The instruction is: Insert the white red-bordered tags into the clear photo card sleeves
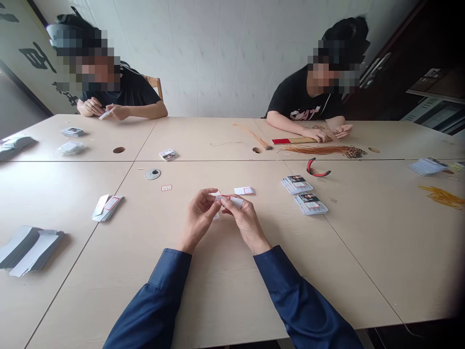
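Small white label (230,200) with a red border, above the middle of the table, pinched between the fingertips of the left hand (199,218) and right hand (247,220), fingers curled and close together. Below, a pale wooden table (225,291), another label (244,191) just beside the hands, stacked packets (297,184) to the right, white tiled wall (203,48) beyond the far edge.

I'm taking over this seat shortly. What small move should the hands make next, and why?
Probably finish with the small red-bordered white card first: the left hand and right hand both pinch it, while a similar card lies loose just beyond them.
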A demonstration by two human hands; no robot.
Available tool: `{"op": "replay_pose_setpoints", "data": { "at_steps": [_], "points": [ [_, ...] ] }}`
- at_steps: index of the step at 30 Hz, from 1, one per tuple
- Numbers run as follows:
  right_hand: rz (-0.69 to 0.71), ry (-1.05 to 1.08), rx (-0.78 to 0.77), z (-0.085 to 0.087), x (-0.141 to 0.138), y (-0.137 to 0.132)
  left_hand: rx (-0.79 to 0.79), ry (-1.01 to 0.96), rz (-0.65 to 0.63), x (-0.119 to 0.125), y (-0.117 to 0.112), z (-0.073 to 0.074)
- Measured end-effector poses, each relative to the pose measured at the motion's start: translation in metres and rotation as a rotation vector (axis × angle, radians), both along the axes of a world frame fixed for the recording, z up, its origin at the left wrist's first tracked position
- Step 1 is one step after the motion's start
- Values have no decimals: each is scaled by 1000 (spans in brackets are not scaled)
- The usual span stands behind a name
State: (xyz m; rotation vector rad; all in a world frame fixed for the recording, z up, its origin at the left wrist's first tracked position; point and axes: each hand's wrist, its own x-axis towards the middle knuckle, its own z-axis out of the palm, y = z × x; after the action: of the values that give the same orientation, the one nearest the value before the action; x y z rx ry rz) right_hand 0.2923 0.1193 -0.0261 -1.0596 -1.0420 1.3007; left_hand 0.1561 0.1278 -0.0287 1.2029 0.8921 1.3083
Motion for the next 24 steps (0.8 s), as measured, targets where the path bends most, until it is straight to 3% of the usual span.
{"op": "replay_pose_setpoints", "data": {
  "at_steps": [4,8,15,21,24],
  "points": [
    [24,-41,28,0,0,-1,24,11,-1,0,0,-2],
    [-21,-52,43,2,1,-1,87,159,36,-4,-2,-2],
    [-45,15,48,0,2,3,209,494,299,-32,-2,-3],
    [-97,62,-15,-1,3,6,235,961,188,-53,-10,-17],
    [-83,87,-25,0,4,6,239,1079,196,-52,-11,-23]
  ]
}}
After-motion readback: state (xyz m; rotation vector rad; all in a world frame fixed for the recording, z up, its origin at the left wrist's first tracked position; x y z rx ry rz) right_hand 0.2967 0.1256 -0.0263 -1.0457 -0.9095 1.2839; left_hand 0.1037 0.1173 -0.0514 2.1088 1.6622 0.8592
